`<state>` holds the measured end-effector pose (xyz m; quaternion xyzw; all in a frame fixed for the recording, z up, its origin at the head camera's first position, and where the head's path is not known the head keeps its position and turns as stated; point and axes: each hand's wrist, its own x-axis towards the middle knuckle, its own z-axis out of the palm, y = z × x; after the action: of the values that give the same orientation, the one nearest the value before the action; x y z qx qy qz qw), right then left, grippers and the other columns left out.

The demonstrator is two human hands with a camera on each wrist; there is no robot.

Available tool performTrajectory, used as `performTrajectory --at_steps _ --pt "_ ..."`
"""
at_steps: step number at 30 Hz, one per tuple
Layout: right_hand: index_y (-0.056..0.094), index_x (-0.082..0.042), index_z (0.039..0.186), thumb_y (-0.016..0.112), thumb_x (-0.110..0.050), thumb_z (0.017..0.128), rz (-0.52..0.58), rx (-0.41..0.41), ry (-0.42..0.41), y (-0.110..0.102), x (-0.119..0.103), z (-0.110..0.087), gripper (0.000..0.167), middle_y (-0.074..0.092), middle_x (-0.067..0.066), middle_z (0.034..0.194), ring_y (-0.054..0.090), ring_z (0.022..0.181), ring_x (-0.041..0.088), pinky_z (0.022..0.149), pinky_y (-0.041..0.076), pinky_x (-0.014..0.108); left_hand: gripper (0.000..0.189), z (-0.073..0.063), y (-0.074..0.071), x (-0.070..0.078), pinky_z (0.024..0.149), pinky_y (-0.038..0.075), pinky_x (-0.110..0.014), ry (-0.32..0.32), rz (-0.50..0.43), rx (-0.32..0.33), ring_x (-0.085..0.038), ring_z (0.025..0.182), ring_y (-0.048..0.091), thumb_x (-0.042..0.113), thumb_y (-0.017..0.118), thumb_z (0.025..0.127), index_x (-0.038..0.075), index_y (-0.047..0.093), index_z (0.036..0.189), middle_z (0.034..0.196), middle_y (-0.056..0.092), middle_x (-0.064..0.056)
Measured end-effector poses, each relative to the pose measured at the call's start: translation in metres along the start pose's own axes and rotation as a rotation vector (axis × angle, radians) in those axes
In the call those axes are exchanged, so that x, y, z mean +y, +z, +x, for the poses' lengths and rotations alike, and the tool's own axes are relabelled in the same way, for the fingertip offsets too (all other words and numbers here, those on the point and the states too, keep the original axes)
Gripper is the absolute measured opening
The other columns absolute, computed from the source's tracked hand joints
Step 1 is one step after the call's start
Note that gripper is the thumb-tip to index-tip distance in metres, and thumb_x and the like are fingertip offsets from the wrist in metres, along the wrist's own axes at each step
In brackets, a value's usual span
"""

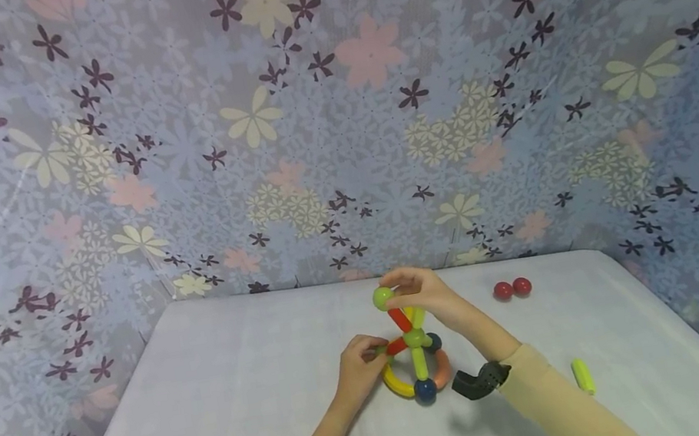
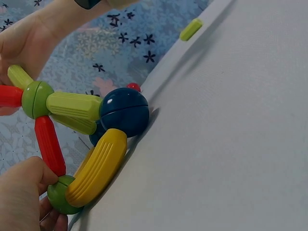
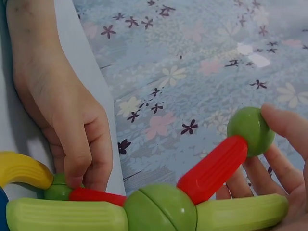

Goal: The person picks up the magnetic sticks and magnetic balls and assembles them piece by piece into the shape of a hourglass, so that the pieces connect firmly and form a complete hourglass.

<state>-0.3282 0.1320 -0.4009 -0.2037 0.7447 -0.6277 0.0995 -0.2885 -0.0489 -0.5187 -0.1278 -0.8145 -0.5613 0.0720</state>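
A magnetic rod-and-ball model stands on the table, its central green ball (image 1: 415, 338) joined to several straight rods. Its base has a yellow curved rod (image 2: 98, 168), an orange curved rod (image 1: 443, 367) and dark blue balls, one at the front (image 1: 425, 391). My left hand (image 1: 358, 366) pinches the green ball (image 2: 64, 195) at the base's left corner, beside a red rod (image 2: 49, 144). Up at the top, my right hand (image 1: 424, 290) holds another green ball (image 3: 250, 131) between thumb and fingers; it touches the end of an upper red rod (image 3: 212, 169). Further light-green rods (image 3: 240, 211) branch from the centre.
Two red balls (image 1: 513, 289) lie together at the table's back right. A loose light-green rod (image 1: 583, 376) lies on the right side, near my right sleeve. The white-covered table (image 1: 233, 394) ends at a flowered backdrop (image 1: 335, 135).
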Motion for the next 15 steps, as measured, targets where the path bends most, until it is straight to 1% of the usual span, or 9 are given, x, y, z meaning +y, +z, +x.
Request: performTrajectory --at_steps 4,7,10,11,15 --pt "0.056 0.006 0.122 0.070 -0.010 0.084 0.033 -0.038 -0.019 -0.0019 0.0000 -0.0004 0.043 0.066 -0.015 0.103 0.062 0.093 0.008 0.081 0.052 0.024 0.020 -0.0007 -0.0001 0.0017 0.082 0.052 -0.020 -0.007 -0.001 0.001 -0.018 0.095 0.061 0.009 0.064 0.080 0.007 0.071 0.099 0.098 0.065 -0.006" --pt "0.054 0.007 0.123 0.068 -0.009 0.085 0.044 -0.054 -0.019 -0.0027 0.0004 -0.0004 0.044 0.065 -0.015 0.104 0.061 0.094 0.007 0.082 0.052 0.024 0.020 -0.0016 0.0000 0.0027 0.081 0.052 -0.019 -0.011 -0.003 0.002 -0.018 0.095 0.061 0.009 0.064 0.079 0.006 0.071 0.098 0.097 0.065 -0.006" --pt "0.055 0.005 0.123 0.066 -0.011 0.087 0.033 -0.058 -0.033 -0.0043 0.0015 -0.0004 0.041 0.065 -0.015 0.105 0.061 0.097 0.007 0.088 0.050 0.028 0.020 -0.0018 0.0002 0.0032 0.081 0.052 -0.018 -0.013 -0.001 0.005 -0.017 0.095 0.061 0.009 0.064 0.079 0.007 0.071 0.098 0.097 0.065 -0.006" --pt "0.055 0.005 0.122 0.065 -0.012 0.088 0.025 -0.056 -0.041 -0.0052 0.0022 -0.0004 0.039 0.065 -0.015 0.105 0.060 0.098 0.007 0.090 0.049 0.030 0.020 -0.0016 0.0002 0.0031 0.081 0.052 -0.019 -0.005 0.003 0.005 -0.018 0.095 0.061 0.008 0.064 0.079 0.006 0.071 0.098 0.097 0.065 -0.006" --pt "0.057 0.002 0.120 0.060 -0.017 0.092 0.020 -0.020 -0.064 -0.0103 0.0061 0.0001 0.034 0.066 -0.014 0.106 0.059 0.103 0.006 0.097 0.044 0.036 0.020 -0.0006 0.0007 0.0029 0.081 0.053 -0.021 0.020 0.006 0.015 -0.019 0.094 0.062 0.007 0.065 0.079 0.006 0.071 0.098 0.097 0.065 -0.007"
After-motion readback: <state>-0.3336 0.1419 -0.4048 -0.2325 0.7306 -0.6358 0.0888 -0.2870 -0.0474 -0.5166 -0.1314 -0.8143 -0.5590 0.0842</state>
